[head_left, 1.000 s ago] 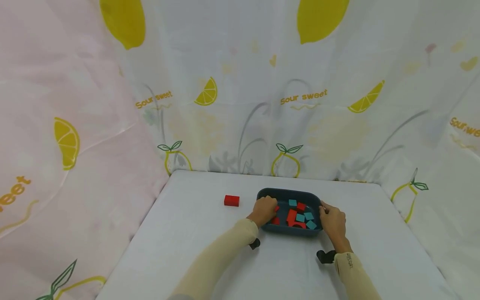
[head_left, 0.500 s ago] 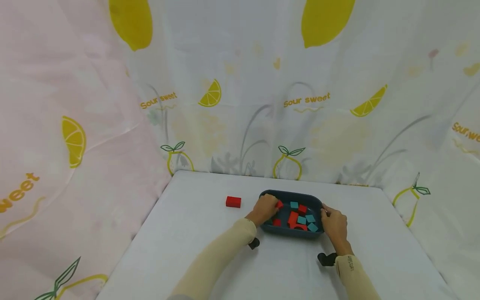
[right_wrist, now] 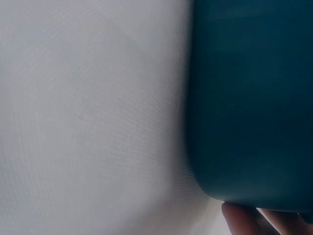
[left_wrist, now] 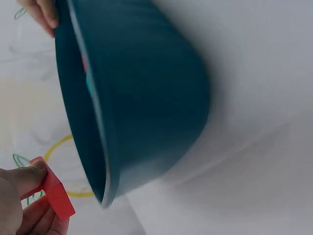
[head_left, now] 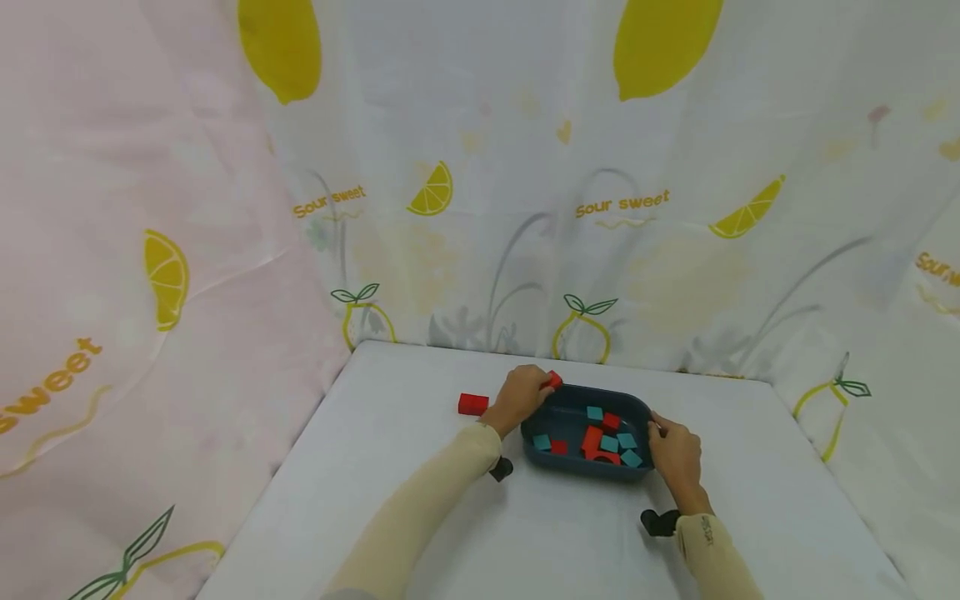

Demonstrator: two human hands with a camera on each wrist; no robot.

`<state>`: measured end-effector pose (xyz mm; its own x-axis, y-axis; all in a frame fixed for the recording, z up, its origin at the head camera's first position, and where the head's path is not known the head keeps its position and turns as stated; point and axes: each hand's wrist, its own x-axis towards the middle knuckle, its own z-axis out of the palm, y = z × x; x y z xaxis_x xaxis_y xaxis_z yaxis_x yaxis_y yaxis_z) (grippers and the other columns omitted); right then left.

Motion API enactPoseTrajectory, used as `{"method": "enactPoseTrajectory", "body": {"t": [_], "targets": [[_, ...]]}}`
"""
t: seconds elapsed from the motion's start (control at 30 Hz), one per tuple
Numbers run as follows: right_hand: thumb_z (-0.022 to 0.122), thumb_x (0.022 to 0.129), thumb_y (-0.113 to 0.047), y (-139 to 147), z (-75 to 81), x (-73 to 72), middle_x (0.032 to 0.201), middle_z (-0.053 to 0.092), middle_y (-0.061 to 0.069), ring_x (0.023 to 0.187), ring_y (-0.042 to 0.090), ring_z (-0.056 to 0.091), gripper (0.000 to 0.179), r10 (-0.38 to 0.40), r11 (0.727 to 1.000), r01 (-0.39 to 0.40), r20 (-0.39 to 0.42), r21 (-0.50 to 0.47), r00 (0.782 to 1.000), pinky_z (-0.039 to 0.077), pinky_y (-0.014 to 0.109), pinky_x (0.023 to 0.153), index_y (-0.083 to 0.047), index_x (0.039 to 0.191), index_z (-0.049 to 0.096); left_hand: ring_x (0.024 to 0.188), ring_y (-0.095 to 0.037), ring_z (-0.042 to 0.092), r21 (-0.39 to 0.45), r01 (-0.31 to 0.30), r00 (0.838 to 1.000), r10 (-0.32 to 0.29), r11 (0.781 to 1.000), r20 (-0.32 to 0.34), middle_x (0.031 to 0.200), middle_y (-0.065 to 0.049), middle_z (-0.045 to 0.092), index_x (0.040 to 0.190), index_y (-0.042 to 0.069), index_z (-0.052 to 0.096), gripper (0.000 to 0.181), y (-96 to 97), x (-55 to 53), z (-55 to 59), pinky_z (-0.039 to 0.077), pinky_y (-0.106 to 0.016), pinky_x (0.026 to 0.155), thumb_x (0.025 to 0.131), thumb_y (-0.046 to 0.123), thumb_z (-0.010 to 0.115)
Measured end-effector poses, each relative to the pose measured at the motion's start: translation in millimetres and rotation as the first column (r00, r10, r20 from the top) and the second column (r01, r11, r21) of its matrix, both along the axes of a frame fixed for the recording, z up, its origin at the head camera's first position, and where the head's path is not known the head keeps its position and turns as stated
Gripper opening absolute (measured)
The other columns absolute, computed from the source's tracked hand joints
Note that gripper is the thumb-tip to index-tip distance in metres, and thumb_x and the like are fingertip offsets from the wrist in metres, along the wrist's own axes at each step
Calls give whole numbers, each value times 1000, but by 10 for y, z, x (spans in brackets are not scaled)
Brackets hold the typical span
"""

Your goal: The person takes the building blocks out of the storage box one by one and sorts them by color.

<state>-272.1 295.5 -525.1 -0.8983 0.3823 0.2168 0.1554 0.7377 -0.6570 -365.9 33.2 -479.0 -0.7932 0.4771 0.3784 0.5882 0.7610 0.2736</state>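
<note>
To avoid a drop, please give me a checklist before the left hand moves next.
1. Left hand grips held block: ok, thumb and fingers pinch it.
2. Held block apart from tray: ok, left wrist view shows a gap.
3. Right hand on tray: ok, at its right end.
4. Held block's full shape: cannot tell, fingers hide part.
5. Tray free of red blocks: not ok, some lie inside beside teal blocks.

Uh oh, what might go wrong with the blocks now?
The held red block might slip, since the left hand only pinches it. That hand also looks close to the red block on the table, so it could bump it. And if the right hand tugs the tray, the loose blocks inside might slide around.
</note>
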Motion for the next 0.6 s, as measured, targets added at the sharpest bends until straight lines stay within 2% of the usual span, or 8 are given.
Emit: {"method": "enactPoseTrajectory", "body": {"t": [0.13,0.2,0.4,0.5,0.6], "targets": [[55,98,-16,0,5,5,97,69,24,68,26,54,35,3,1000,-3,-7,-5,1000,40,31,49,1,128,61,75,-18,60,20,-15,996,17,1000,-83,83,-2,70,95,11,77,13,-181,-59,71,52,-28,72,87,21,75],[55,98,-16,4,4,6,95,69,23,67,25,53,35,4,1000,-4,-2,-9,1000,40,31,48,1,128,61,76,-20,61,47,-28,994,33,998,-103,84,-4,71,95,10,77,12,-282,-88,79,52,-30,72,87,18,75],[54,98,-16,10,0,16,99,68,25,68,25,54,35,-2,1000,2,6,-14,1000,40,31,48,1,129,60,87,-25,65,164,-89,992,103,982,-78,95,-10,72,105,3,76,22,-595,-137,-38,52,-38,80,87,15,75],[55,98,-15,13,1,15,99,69,26,67,26,54,35,9,1000,-9,-20,-11,1000,40,31,49,1,128,61,88,-27,66,230,-130,987,148,964,-63,97,-13,72,106,1,75,24,-747,-148,-116,53,-40,82,86,14,76],[55,97,-15,12,-4,12,97,69,25,68,26,55,34,16,1000,-16,-40,0,999,40,32,50,2,126,62,87,-29,66,302,-178,981,194,937,-26,96,-15,72,106,-1,74,25,-889,-156,-179,55,-40,80,84,12,77]]}}
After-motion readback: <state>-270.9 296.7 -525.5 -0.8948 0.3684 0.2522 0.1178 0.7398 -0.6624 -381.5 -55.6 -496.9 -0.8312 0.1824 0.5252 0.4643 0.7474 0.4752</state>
